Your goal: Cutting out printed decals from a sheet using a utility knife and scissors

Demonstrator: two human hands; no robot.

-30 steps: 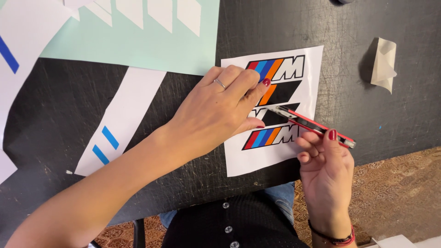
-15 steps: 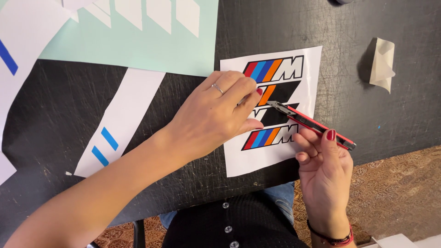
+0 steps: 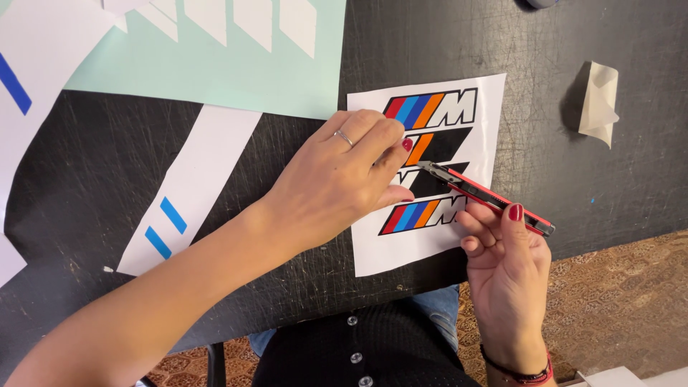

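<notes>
Head view. The left hand (image 3: 337,175) lies flat on the white sticker sheet (image 3: 473,136), fingers pressed together, pinning it to the black bench (image 3: 502,43). The right hand (image 3: 505,265) closes its grip on a red utility knife (image 3: 487,197), whose tip rests on the sheet's middle striped emblem. A crumpled paper scrap (image 3: 598,100) lies well apart; a pale green sheet (image 3: 215,72) lies beyond the left hand.

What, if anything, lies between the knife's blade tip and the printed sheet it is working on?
Nothing visible does. The craft knife in the right hand has its tip at the sticker sheet, while the left hand presses the sheet beside the blade.
</notes>
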